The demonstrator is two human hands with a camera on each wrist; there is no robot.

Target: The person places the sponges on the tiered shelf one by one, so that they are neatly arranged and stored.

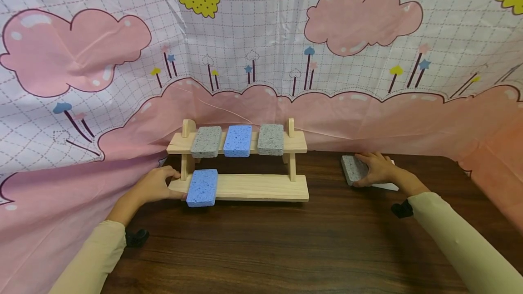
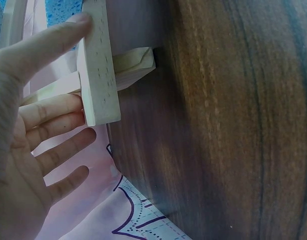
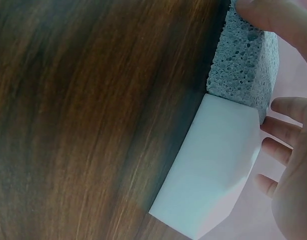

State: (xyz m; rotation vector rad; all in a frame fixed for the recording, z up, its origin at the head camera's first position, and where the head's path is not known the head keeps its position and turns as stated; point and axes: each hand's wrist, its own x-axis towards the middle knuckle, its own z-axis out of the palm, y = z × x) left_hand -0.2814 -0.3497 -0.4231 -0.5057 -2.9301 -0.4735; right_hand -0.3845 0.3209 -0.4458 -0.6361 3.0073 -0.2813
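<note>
At the left end of a two-tier wooden rack (image 1: pixel 261 187), my left hand (image 1: pixel 157 185) grips the lower board, its thumb near the front edge and fingertips behind. A blue sponge (image 1: pixel 203 187) lies on that board, right beside the thumb. Far to the right, my right hand (image 1: pixel 377 168) holds a grey sponge (image 1: pixel 352 170) between thumb and fingers on the dark table. Against the grey sponge sits a white block (image 3: pixel 208 155), partly hidden under the hand in the head view. The upper tier carries a grey sponge (image 1: pixel 207 141), a blue sponge (image 1: pixel 238 140) and another grey sponge (image 1: pixel 271 139).
The dark wood table (image 1: pixel 286 248) extends in front of the rack and between the hands. A patterned cloth (image 1: pixel 245 22) with pink clouds hangs behind the table and along its sides. Each wrist wears a small black device (image 1: pixel 137 238).
</note>
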